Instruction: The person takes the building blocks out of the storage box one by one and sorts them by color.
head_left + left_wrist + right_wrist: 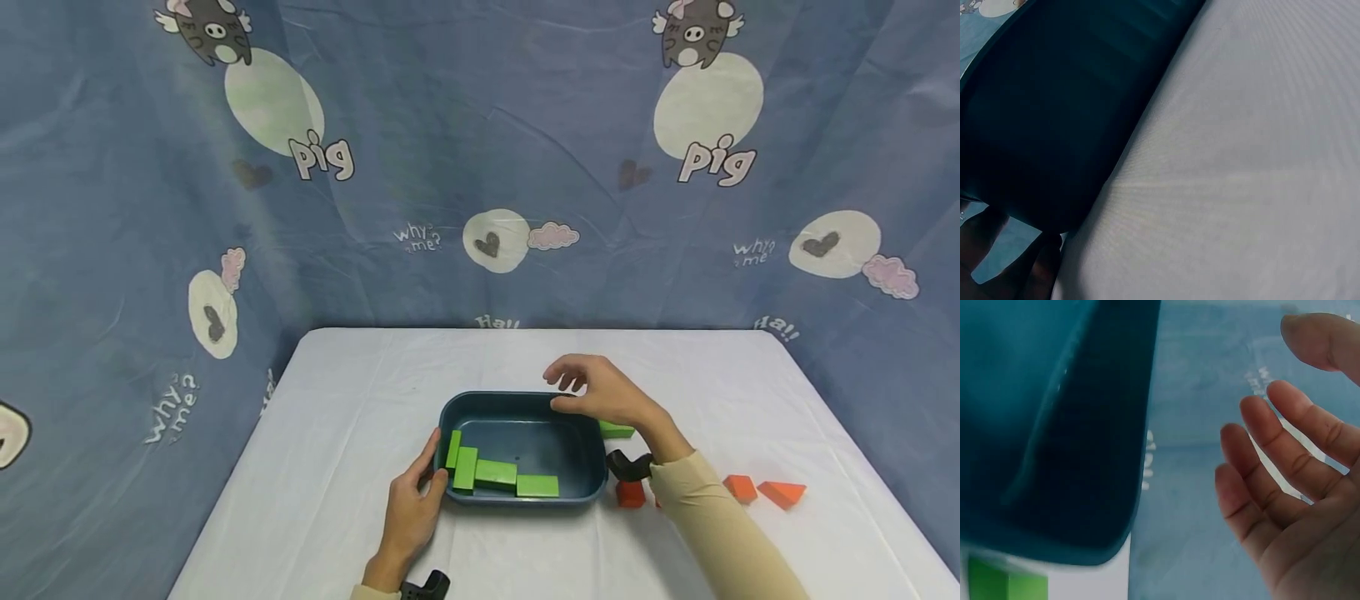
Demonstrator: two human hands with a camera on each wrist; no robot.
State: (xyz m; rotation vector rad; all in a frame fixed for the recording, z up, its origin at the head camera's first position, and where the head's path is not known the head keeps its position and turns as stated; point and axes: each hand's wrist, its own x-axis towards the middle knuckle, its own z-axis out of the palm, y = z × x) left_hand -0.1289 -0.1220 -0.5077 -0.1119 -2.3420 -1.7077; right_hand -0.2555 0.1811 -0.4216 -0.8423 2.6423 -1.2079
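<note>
A dark blue rectangular bin (517, 510) stands on the white table. Several green blocks (497, 473) lie inside it, along its left and front walls. My left hand (411, 510) grips the bin's left front corner, thumb at the front and fingers along the left side. Above the far right corner hovers my right hand (600, 392), its fingers loosely bent with nothing between them. In the right wrist view the right hand (1297, 481) appears apart from the bin wall (1129, 456). Another green block (617, 430) lies just outside the bin's right side.
Right of the bin are an orange-red block (630, 494), an orange block (741, 488) and an orange wedge (782, 494). One more orange piece is mostly hidden by the right sleeve (720, 525). A patterned blue cloth (420, 283) hangs behind the table (315, 467).
</note>
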